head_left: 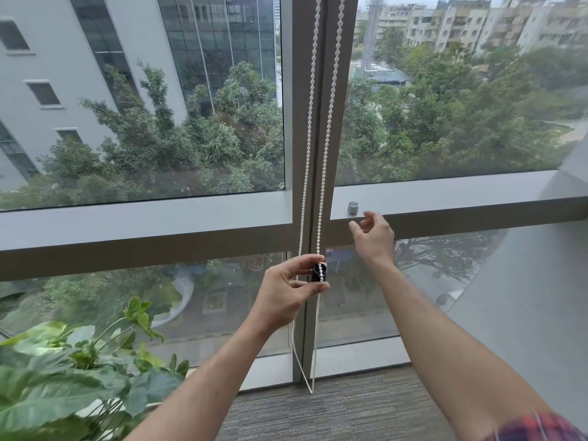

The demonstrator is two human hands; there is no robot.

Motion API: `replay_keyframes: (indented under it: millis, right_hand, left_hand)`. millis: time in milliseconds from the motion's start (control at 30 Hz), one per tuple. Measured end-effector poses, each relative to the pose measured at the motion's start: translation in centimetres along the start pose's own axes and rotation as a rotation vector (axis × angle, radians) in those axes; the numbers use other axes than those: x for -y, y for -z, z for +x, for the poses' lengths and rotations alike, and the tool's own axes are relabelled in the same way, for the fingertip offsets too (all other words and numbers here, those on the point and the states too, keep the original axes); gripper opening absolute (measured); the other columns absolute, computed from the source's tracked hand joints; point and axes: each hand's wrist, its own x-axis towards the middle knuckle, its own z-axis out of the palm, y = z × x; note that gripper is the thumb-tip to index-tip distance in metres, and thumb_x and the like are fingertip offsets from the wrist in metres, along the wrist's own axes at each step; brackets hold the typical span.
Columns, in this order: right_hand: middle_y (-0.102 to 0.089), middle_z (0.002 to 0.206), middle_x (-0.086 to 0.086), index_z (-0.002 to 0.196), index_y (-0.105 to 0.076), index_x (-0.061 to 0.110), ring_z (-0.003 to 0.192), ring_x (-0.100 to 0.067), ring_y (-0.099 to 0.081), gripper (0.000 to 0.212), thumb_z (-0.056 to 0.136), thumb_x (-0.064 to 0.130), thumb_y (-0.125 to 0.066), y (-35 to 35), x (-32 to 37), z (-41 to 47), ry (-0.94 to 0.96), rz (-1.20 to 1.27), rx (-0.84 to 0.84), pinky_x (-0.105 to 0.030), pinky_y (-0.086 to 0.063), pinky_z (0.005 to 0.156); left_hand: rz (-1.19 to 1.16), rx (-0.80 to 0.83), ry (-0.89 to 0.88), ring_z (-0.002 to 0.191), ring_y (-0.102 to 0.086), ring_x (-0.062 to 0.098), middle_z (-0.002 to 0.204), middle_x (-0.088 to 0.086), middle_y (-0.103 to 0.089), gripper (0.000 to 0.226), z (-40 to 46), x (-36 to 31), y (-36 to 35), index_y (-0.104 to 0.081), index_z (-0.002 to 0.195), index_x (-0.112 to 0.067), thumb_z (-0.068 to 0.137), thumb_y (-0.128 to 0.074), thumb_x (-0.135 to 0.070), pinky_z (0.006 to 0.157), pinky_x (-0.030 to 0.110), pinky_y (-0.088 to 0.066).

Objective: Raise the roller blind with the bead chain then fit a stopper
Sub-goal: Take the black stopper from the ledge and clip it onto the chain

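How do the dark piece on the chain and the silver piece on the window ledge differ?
The dark piece is pinched in the left hand against the bead chain; the silver piece sits untouched on the window ledge, near the open right hand. One is near-black, the other metallic grey. Both are small and cylindrical.

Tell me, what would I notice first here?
The white bead chain hangs down the middle of the window. The left hand holds a dark stopper against it, low in the middle. The right hand reaches toward a small silver cap on the ledge.
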Motion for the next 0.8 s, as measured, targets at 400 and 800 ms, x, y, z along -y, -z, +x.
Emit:
replay_keyframes:
  millis: [400, 800]
  right_hand:
    - [-0.069, 0.122, -0.013, 0.126, -0.064, 0.014, 0.117, -0.033, -0.06, 0.045, 0.086, 0.034, -0.07, -1.9, 0.9, 5.4, -0.016, -0.265, 0.051, -0.037, -0.045, 0.096]
    - [-0.073, 0.086, 0.002, 0.098, -0.068, 0.019, 0.074, -0.02, -0.072, 0.024, 0.082, 0.035, -0.077, -0.2, 1.4, -0.8, 0.069, 0.07, 0.111, -0.043, -0.061, 0.074]
  left_hand:
    - [0.019, -0.026, 0.031, 0.094, -0.068, 0.007, 0.1, 0.0, -0.076, 0.045, 0.2, 0.1, 0.4, -0.073, 0.108, -0.022, 0.073, -0.082, 0.004, 0.081, 0.029, -0.06]
    - [0.006, -0.036, 0.021, 0.089, -0.068, 0.003, 0.098, -0.002, -0.076, 0.045, 0.3, 0.1, 0.3, -0.073, 0.108, -0.024, 0.073, -0.082, 0.004, 0.08, 0.028, -0.059]
